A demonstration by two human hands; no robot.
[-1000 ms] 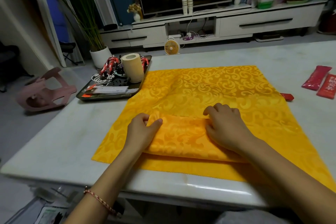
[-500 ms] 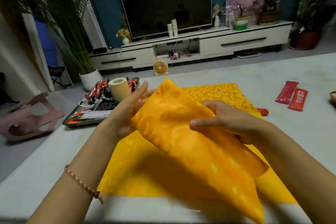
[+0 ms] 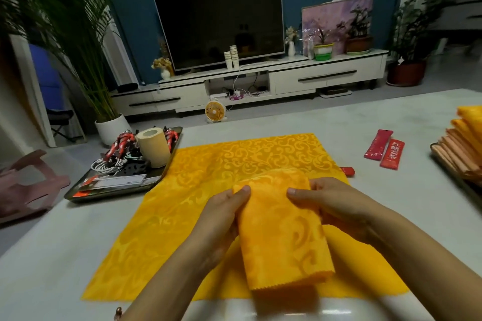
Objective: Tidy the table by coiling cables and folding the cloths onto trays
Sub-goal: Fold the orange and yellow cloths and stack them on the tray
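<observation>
A folded yellow patterned cloth [image 3: 281,232] is held up above the table between both hands. My left hand [image 3: 224,219] grips its left edge, thumb on top. Along the right edge my right hand [image 3: 328,203] grips it the same way. Beneath it a second yellow cloth [image 3: 208,177] lies spread flat on the table. A dark tray [image 3: 114,187] at the left holds coiled white and red cables [image 3: 117,154] and a paper roll [image 3: 154,146]. At the right edge a tray [image 3: 467,182] carries a stack of folded yellow and orange cloths [image 3: 467,143].
Two red sachets [image 3: 386,150] lie on the grey table [image 3: 391,216] at the right, and a small red item [image 3: 348,171] peeks from under the flat cloth. A pink stool [image 3: 28,187] stands off the table's left side. A TV unit and plants are beyond.
The folded cloth, pressed flat on the table a second ago, was lifted and opened out, and is now folded narrower and held lower between both hands. The head view rose.
</observation>
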